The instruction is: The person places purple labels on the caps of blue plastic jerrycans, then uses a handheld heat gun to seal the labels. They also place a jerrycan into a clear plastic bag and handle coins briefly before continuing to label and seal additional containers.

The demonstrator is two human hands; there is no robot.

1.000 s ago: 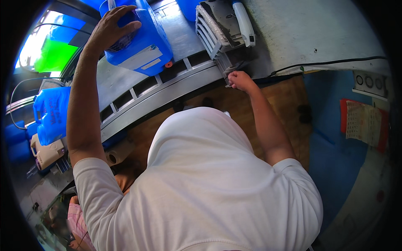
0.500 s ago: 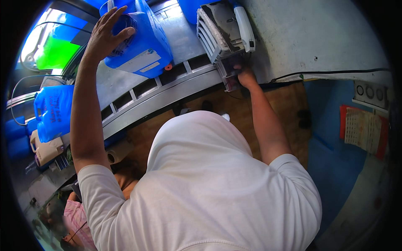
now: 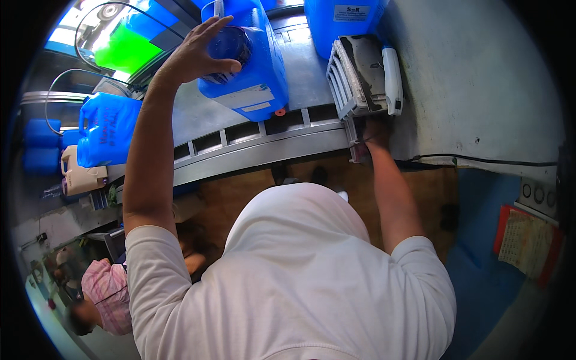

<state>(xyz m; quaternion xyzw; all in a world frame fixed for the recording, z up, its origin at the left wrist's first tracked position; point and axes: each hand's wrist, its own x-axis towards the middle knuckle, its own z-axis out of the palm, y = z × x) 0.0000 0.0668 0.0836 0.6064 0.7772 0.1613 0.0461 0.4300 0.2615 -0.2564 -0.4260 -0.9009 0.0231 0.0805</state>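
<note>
My left hand [image 3: 193,57] rests against the large dark screw cap [image 3: 233,49] of a big blue jerrycan [image 3: 267,72]. Its fingers are stretched out and the thumb is apart, over the near side of the cap. The jerrycan stands on a metal counter, with pale labels and a small red plug low on its side. My right hand [image 3: 377,132] reaches beneath a worn off-white rack-like unit [image 3: 363,72] with slatted sides, by a see-through purplish part [image 3: 359,150] at the counter's edge. Shadow hides its fingers, so whatever they touch cannot be made out.
Behind the rack stands another blue container [image 3: 342,27]. To the left are a blue jug [image 3: 114,129] and a beige jug [image 3: 84,170]. A slotted metal edge [image 3: 258,138] borders the counter. A black cable [image 3: 486,159] runs along the right wall. A person in pink [image 3: 108,294] is at lower left.
The view has shifted, so the counter and its contents sit farther right and lower. My left hand stays at the cap; my right hand is now deeper in shadow under the rack.
</note>
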